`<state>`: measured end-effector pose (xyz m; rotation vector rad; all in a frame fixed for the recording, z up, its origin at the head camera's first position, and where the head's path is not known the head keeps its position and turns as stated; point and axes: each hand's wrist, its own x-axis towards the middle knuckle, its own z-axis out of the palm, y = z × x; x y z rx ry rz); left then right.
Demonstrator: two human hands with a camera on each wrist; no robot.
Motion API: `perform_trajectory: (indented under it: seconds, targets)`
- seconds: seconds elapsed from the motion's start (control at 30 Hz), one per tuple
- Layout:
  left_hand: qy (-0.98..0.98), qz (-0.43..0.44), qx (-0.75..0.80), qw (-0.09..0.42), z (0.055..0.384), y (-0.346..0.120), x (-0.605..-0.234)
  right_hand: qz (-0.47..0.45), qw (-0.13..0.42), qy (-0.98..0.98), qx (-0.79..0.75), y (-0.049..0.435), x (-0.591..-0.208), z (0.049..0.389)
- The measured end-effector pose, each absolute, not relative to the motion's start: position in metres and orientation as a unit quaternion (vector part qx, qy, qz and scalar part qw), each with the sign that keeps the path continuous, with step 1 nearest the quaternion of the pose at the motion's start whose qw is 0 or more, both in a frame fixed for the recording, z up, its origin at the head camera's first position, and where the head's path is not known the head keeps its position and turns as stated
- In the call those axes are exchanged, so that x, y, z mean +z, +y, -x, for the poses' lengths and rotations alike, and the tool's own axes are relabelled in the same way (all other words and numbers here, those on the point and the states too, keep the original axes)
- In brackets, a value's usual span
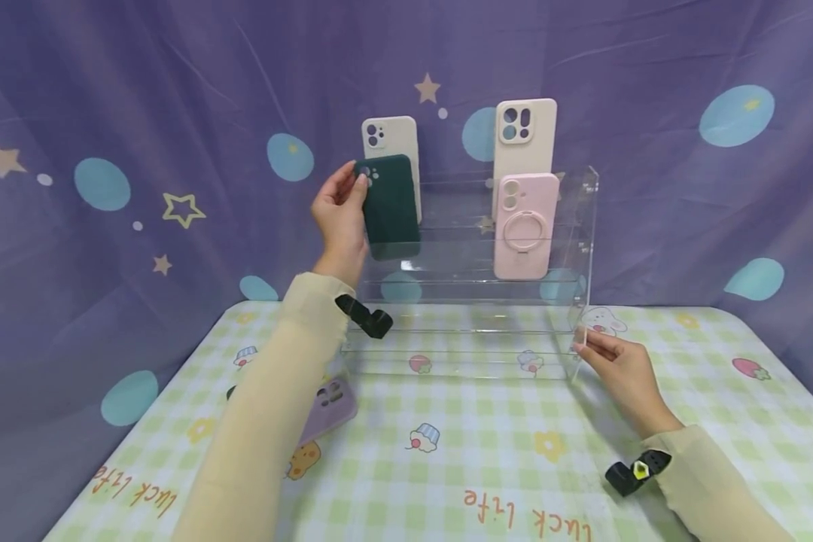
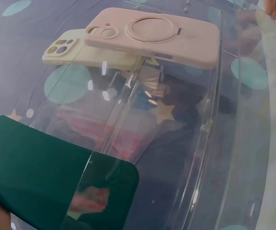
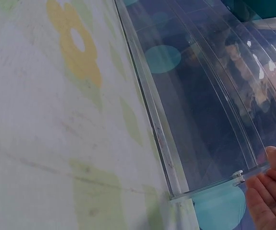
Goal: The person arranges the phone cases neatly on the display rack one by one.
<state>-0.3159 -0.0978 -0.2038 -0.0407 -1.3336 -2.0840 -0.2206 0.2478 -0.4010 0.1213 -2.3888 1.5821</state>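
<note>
A dark green phone case [image 1: 391,207] is pinched at its upper left edge by my left hand [image 1: 341,222], thumb on the face with the camera cutouts. Its lower end sits behind a clear front lip of the tiered acrylic display stand [image 1: 586,256]. Right behind it a white phone case [image 1: 400,135] leans on the tier above. My right hand [image 1: 628,376] grips the stand's right side panel low down, thumb in front; the right wrist view shows the fingertips [image 3: 272,151] at the clear edge. On the stand's right half, a pink case with a ring [image 1: 523,256] stands before a cream case [image 1: 535,150].
A purple phone case [image 1: 335,410] lies on the checkered tablecloth [image 1: 488,467], partly hidden by my left forearm. A small dark edge [image 1: 230,392] peeks out on the forearm's other side. Behind the stand hangs a purple curtain [image 1: 203,90] with stars and blue ovals.
</note>
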Motion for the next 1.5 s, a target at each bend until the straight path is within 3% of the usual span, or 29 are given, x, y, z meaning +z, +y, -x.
perform_trajectory:
  seconds: [1.5]
  targets:
    - [-0.609,-0.013,-0.737,0.294,0.311,-0.114,-0.226,-0.045,0.139,-0.826,0.545,0.246,-0.401,0.22]
